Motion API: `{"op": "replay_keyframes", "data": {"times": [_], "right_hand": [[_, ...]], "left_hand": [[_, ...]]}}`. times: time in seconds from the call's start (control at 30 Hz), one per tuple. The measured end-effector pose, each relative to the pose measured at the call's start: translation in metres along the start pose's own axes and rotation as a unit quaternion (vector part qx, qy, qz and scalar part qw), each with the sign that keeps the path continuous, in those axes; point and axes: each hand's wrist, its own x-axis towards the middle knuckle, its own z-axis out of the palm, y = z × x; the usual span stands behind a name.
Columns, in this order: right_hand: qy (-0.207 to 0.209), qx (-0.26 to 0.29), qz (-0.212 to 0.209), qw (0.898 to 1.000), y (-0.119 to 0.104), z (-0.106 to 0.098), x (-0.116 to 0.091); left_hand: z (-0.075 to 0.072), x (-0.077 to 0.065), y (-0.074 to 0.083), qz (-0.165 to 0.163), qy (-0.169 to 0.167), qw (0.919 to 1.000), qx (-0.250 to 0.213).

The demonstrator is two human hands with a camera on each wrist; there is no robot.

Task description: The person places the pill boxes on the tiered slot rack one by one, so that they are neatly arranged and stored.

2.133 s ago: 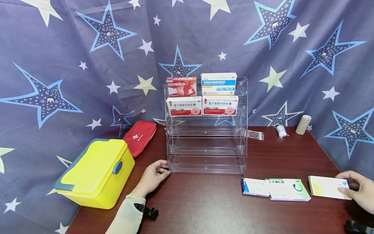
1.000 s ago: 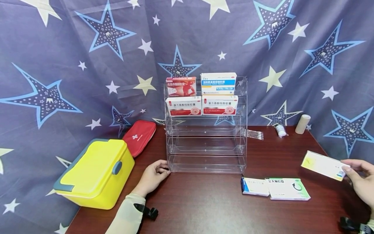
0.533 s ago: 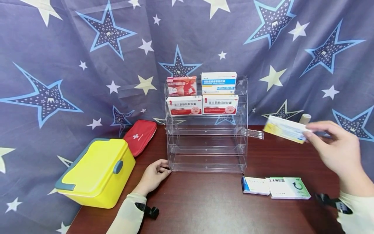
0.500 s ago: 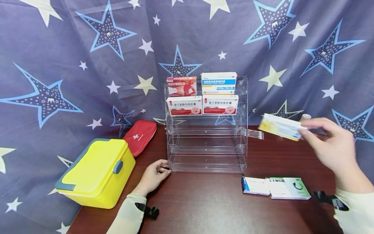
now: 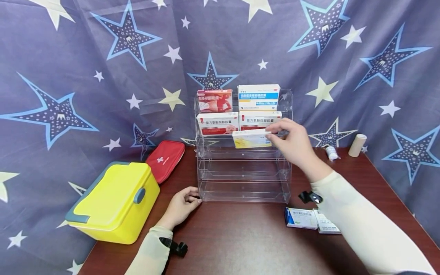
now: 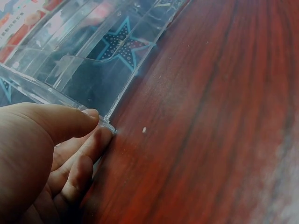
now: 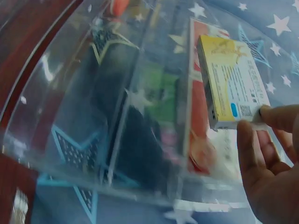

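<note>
A clear tiered display rack (image 5: 242, 187) stands on the table with medicine boxes on its top two tiers. My right hand (image 5: 292, 145) pinches a white and yellow medicine box (image 5: 249, 139) by its right end. That box is in front of the rack, just below the second-tier boxes and overlapping one of them. In the right wrist view, thumb and fingertips hold the box (image 7: 229, 81) at one end. My left hand (image 5: 180, 206) is at the rack's lower left corner. The left wrist view shows its thumb and fingers (image 6: 77, 179) gripping that corner of the rack (image 6: 105, 100).
A blue and white box (image 5: 302, 218) and a white box (image 5: 326, 223) lie at the right, the latter partly under my forearm. A yellow case (image 5: 113, 206) and red first-aid pouch (image 5: 166, 160) are at the left. A bandage roll (image 5: 357, 145) and small wrapped roll (image 5: 331, 152) stand behind.
My right hand has lifted the white and yellow box from the table's right side and carried it left to the rack's front. My left hand has stayed at the corner.
</note>
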Motion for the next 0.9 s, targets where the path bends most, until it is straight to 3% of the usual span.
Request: {"op": "replay_keyframes", "data": {"times": [0.3,0.67,0.9], "right_hand": [[-0.031,0.021,0.024,0.999,-0.003,0.058,0.017],[-0.061,0.039,0.066,0.995,-0.005,0.099,0.013],[-0.060,0.038,0.041,0.997,-0.008,0.111,0.012]], "left_hand": [[-0.006,-0.009,0.034,0.004,-0.013,0.9999,-0.006],[-0.007,-0.010,0.033,0.003,-0.010,0.9999,-0.005],[-0.006,-0.008,0.028,0.002,-0.010,0.9999,-0.007]]}}
